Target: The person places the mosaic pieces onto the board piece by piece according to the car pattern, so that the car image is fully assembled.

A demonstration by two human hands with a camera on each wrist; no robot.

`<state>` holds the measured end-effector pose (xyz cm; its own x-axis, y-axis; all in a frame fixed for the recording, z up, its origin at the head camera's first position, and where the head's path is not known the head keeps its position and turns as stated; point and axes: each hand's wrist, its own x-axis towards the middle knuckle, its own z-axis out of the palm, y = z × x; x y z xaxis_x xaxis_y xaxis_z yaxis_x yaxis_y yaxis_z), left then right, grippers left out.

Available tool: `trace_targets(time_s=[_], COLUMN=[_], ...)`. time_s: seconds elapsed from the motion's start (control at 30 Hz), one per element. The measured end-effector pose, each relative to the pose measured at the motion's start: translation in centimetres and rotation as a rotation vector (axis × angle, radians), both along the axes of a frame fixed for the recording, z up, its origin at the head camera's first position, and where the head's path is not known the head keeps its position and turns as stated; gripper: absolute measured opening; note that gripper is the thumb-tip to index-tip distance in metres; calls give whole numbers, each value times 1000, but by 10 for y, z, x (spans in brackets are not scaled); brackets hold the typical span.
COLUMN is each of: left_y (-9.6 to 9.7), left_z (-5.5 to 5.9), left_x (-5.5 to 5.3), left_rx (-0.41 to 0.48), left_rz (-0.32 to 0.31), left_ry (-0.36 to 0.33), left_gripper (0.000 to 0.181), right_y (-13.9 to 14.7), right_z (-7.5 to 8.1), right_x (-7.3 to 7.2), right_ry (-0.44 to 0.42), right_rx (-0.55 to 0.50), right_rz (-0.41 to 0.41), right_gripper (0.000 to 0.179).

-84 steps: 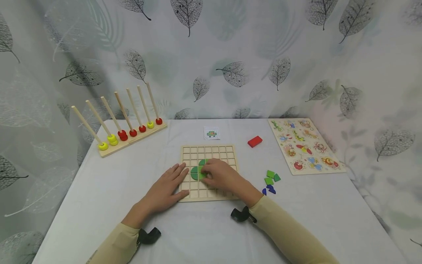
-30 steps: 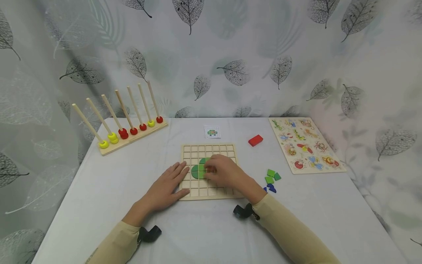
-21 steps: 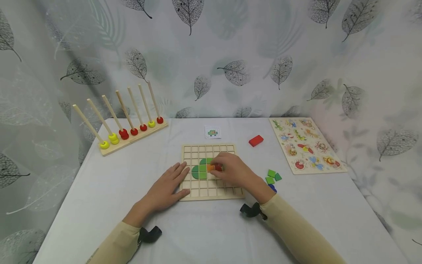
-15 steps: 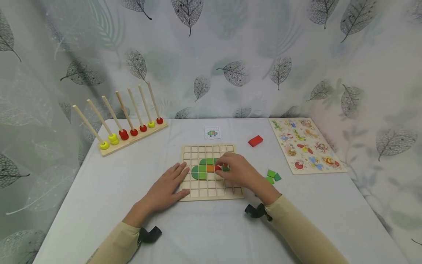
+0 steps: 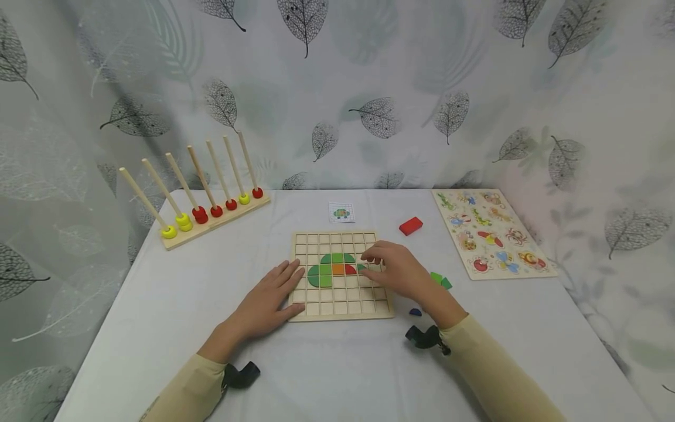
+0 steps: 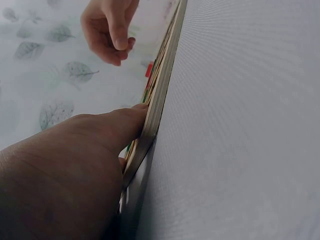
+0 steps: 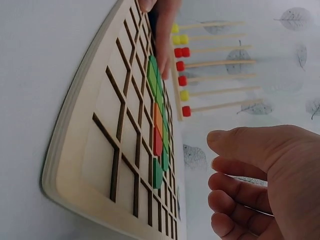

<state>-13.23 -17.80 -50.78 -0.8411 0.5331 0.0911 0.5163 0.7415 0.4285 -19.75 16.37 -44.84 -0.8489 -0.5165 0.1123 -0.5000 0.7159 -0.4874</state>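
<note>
In the head view my left hand (image 5: 269, 299) rests with extended fingers on the left edge of the wooden grid board (image 5: 337, 308); the left wrist view has its thumb (image 6: 127, 125) on the rim. Set in the board are dark and light green tiles (image 5: 326, 281), an orange tile (image 5: 338, 269) and a red tile (image 5: 350, 269). Above the board's right part hovers my right hand (image 5: 403, 272), fingers loosely bent and thumb apart. The right wrist view has nothing between thumb and fingers. A dark green tile (image 7: 157, 174) sits beyond the red one.
Right of the board lie light green pieces (image 5: 436, 277) partly behind my wrist, and a blue piece (image 5: 415, 312). A pattern card (image 5: 341, 212) and red block (image 5: 411, 226) lie behind it. A peg stand (image 5: 216, 223) stands back left, a picture puzzle board (image 5: 490, 234) right.
My right hand has let go of the red tile and drawn right, uncovering the orange and red tiles. A blue piece now lies further left. The left hand has stayed put.
</note>
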Motion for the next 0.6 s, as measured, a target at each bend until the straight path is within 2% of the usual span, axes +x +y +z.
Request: trace_targets(time_s=[0.2,0.6], left_y=[1,0], left_z=[0,0], left_x=[0,0], left_rx=[-1,-2], left_rz=[3,3], left_ry=[4,0], left_gripper=[84,84], right_y=[11,28], right_z=[4,1], right_x=[-1,2], right_ry=[16,15], right_rx=[4,16], right_rz=[-28,-106], right_gripper=[28,29])
